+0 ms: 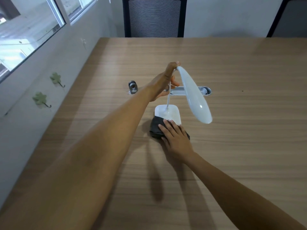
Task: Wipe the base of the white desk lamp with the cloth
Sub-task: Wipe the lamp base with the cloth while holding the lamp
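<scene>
Right now I see the white desk lamp (182,97) standing near the middle of the wooden tabletop (232,146). Its base (171,113) is a flat, rounded white square with a glossy top, and a thin white stem (168,97) rises from the far part of it. The long, oval lamp head (193,95) is smooth and pale, tilted steeply so its lower end hangs over the base's right side.

My left hand (166,82) is curled around the upper stem just below the joint with the head, thumb up at the top, fingers wrapped round it. My right hand (176,136) lies flat, fingers spread and pressed down on a dark grey cloth (157,127), which is bunched against the near edge of the base and overlaps its near-left corner. The fingertips touch the base's near edge.

Beyond the lamp, a silver cable slot (202,91) is set into the tabletop, and a small metal cylinder (132,87) lies to its left. A black mesh chair (154,17) stands at the far side.
</scene>
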The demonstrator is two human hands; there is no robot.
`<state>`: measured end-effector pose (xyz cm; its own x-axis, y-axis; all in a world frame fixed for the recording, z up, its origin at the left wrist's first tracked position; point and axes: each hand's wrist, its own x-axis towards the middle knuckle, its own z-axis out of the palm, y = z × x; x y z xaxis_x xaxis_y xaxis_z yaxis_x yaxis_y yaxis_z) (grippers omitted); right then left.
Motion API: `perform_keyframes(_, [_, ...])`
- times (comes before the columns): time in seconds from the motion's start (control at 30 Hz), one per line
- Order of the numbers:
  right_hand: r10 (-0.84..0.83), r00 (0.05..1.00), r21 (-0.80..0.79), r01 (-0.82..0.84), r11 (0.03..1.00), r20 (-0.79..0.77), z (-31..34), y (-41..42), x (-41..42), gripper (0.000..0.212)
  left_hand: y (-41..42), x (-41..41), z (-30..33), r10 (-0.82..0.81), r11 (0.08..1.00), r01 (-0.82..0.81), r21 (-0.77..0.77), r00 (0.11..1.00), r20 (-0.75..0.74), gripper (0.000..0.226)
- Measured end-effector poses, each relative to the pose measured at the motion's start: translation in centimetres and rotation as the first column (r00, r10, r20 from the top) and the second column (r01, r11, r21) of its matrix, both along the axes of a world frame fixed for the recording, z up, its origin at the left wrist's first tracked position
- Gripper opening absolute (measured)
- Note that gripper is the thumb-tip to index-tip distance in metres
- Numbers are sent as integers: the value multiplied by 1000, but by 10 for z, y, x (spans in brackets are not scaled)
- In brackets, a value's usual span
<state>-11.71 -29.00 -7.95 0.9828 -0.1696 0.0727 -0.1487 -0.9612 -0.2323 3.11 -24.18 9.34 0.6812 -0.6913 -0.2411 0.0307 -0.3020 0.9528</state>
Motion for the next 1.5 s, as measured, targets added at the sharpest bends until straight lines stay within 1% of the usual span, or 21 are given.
perform_keyframes(0.07, [-118, 993, 59, 117, 991, 22, -1, -11, -4, 53, -1, -3, 1, -5, 1000, 5, 26, 1000, 19, 81])
perform_keyframes(0.13, [-279, 960, 181, 281, 942, -37, 5, -18, 14, 54, -5, -7, 3, -7, 999, 4, 50, 998, 66, 92])
perform_keyframes(0.2, [-342, 937, 209, 348, 914, -66, 12, -17, 34, 55, -8, -12, 6, -19, 998, 12, 59, 993, 115, 85])
perform_keyframes(0.4, [-142, 990, 97, 140, 985, 13, 2, -15, 13, 48, -12, -6, 7, -15, 997, 6, 82, 995, 103, 90])
perform_keyframes(0.47, [-114, 988, 107, 103, 989, 106, 1, -16, 6, 46, -11, -6, 8, -20, 997, 13, 80, 996, 90, 90])
perform_keyframes(0.5, [-129, 977, 139, 105, 985, 171, 1, -18, 4, 43, -10, -5, 9, -18, 997, 11, 79, 996, 87, 79])
perform_keyframes(0.6, [-341, 900, 364, 232, 902, 271, 13, -29, 2, 41, -10, -4, 9, -23, 996, 17, 87, 997, 74, 56])
perform_keyframes(0.67, [-518, 811, 473, 357, 806, 271, 26, -46, 16, 41, -11, -3, 10, -26, 996, 19, 89, 997, 77, 54])
perform_keyframes(0.7, [-547, 803, 472, 397, 787, 237, 33, -54, 25, 41, -11, -3, 10, -34, 995, 27, 94, 997, 70, 53])
perform_keyframes(0.83, [-316, 948, 453, 273, 849, 21, 37, -67, 58, 38, -13, 2, 8, -36, 995, 31, 93, 998, 57, 50])
perform_keyframes(0.9, [-257, 965, 404, 255, 878, -51, 27, -61, 57, 41, -13, 5, 5, -31, 996, 28, 90, 999, 39, 50])
perform_keyframes(1.0, [-219, 975, 257, 206, 944, 25, 7, -48, 33, 49, -12, 7, 1, -24, 998, 24, 56, 1000, 2, 64])
perform_keyframes(1.07, [-132, 986, 178, 113, 978, 97, -3, -44, 12, 56, -10, 6, 1, -8, 1000, 9, 28, 1000, -29, 56])
perform_keyframes(1.13, [-56, 982, 123, 35, 992, 178, -10, -48, -6, 52, -9, 5, 1, -6, 1000, 7, 21, 999, -34, 52])
perform_keyframes(1.2, [-85, 976, 162, 53, 985, 200, -13, -51, -13, 47, -7, 6, 1, -10, 1000, 11, 28, 1000, -30, 51])
perform_keyframes(1.27, [-316, 935, 367, 240, 899, 162, -16, -58, -1, 43, -8, 8, 0, -19, 999, 20, 34, 999, -33, 49])
perform_keyframes(1.33, [-579, 815, 630, 447, 635, 6, -7, -62, 25, 44, -8, 9, -1, -20, 999, 22, 37, 999, -48, 47])
perform_keyframes(1.37, [-594, 801, 681, 476, 556, -74, -2, -63, 39, 46, -8, 10, -2, -21, 999, 23, 33, 998, -52, 45])
perform_keyframes(1.4, [-531, 842, 688, 442, 575, -96, 2, -62, 52, 46, -9, 10, -2, -23, 999, 25, 27, 998, -57, 44])
perform_keyframes(1.47, [-302, 948, 625, 296, 722, -100, 11, -54, 65, 48, -10, 10, -1, -37, 999, 37, 13, 997, -61, 45])
perform_keyframes(1.5, [-215, 971, 564, 235, 791, -103, 12, -52, 65, 50, -10, 11, 0, -47, 999, 47, 7, 998, -52, 47])
